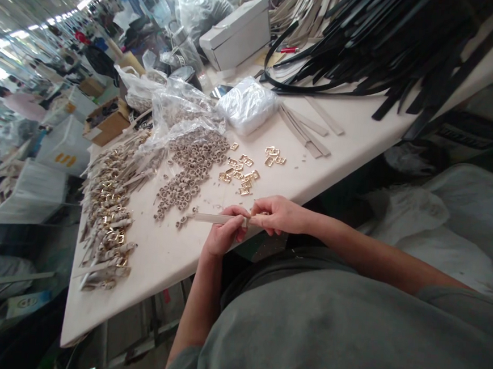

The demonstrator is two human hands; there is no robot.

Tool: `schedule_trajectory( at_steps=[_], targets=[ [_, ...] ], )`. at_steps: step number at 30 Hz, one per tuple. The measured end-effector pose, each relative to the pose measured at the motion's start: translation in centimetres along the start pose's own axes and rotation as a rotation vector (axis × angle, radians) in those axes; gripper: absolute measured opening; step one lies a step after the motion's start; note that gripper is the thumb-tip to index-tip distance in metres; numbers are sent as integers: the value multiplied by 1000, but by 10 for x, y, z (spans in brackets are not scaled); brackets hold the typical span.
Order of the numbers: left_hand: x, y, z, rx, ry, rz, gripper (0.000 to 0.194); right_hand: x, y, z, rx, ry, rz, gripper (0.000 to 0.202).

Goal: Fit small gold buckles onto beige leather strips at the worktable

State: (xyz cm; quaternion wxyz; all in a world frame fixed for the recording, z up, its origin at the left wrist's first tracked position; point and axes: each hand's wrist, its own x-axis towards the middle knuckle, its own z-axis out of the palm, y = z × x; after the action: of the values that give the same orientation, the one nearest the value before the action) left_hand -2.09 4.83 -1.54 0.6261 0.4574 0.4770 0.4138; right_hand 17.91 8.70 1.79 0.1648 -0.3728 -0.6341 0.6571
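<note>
Both hands meet just over the front edge of the table. A narrow beige strap (212,218) is gripped between the thumb and fingers of my left hand (225,232), and one end sticks out to the left. My right hand (281,214) is closed at the strap's other end, fingertips pinched together close to my left thumb. Its fingers partly hide that end, so any small part there is unclear. Just beyond my hands lie loose gold buckles (241,173) and a pile of small beige loops (185,174).
Finished-looking straps with gold buckles (109,219) are heaped along the table's (150,262) left side. Behind are clear plastic bags (184,108), a wrapped white bundle (248,102) and a white box (237,33). Loose beige strips (304,129) and many black straps (368,46) lie rightward.
</note>
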Motion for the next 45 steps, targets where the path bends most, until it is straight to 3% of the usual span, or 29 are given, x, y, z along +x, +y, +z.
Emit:
schedule_trajectory(
  at_steps=[5,9,12,19,23,27,32,39,45],
  targets=[
    [-3,8,2,47,-45,-50,27,-2,4,4,-66,32,-65,12],
    [4,8,13,-92,168,9,35,-2,4,4,-264,265,-172,12],
    [9,3,23,-201,318,17,40,0,6,5,-331,352,-189,13],
    [11,-8,30,-239,420,26,40,3,13,8,-408,468,-189,13],
    [11,-13,31,-244,454,45,39,2,17,7,-163,332,-178,23],
    [7,-12,34,-247,380,62,36,-1,21,6,10,196,-125,38],
    [10,-6,33,-275,317,27,45,8,31,4,82,199,-88,52],
    [9,-15,26,-386,221,1,56,14,36,11,307,84,55,44],
    [8,-21,24,-292,209,103,56,18,39,10,303,106,138,44]
  ],
)
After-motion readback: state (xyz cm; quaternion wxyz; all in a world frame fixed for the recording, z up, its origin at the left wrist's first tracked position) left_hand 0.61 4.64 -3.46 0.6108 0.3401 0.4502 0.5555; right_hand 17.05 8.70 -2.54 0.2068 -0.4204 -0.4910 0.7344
